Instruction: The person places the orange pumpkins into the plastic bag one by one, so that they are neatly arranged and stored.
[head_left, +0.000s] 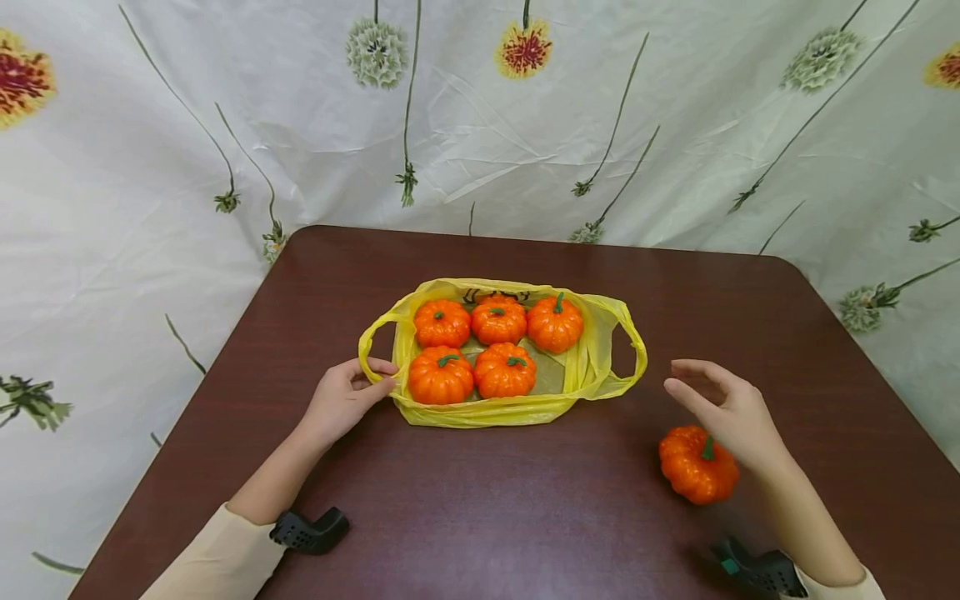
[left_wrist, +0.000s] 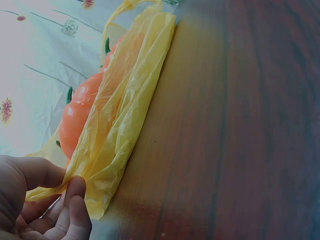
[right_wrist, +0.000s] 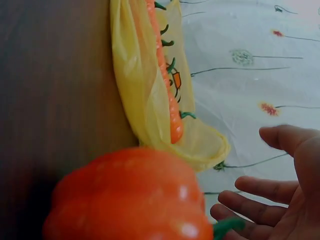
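A yellow plastic bag (head_left: pixel 517 410) lies wide at the top on the table, with several small orange pumpkins (head_left: pixel 505 371) inside in two rough rows. My left hand (head_left: pixel 345 400) pinches the bag's left handle between thumb and fingers; the left wrist view shows the thin plastic (left_wrist: pixel 107 150) bunched at the fingertips. To the right of the bag, one loose pumpkin (head_left: pixel 697 465) with a green stem sits on the table. My right hand (head_left: pixel 738 417) hovers just beyond and above it, thumb and fingers apart, holding nothing. In the right wrist view this pumpkin (right_wrist: pixel 130 200) fills the lower part.
The dark brown table (head_left: pixel 480 517) has rounded far corners. Behind it hangs a pale cloth (head_left: pixel 480 108) printed with flowers. The bag's right handle (head_left: pixel 637 350) stands as a loop facing my right hand. Each wrist wears a black camera mount (head_left: pixel 310 531).
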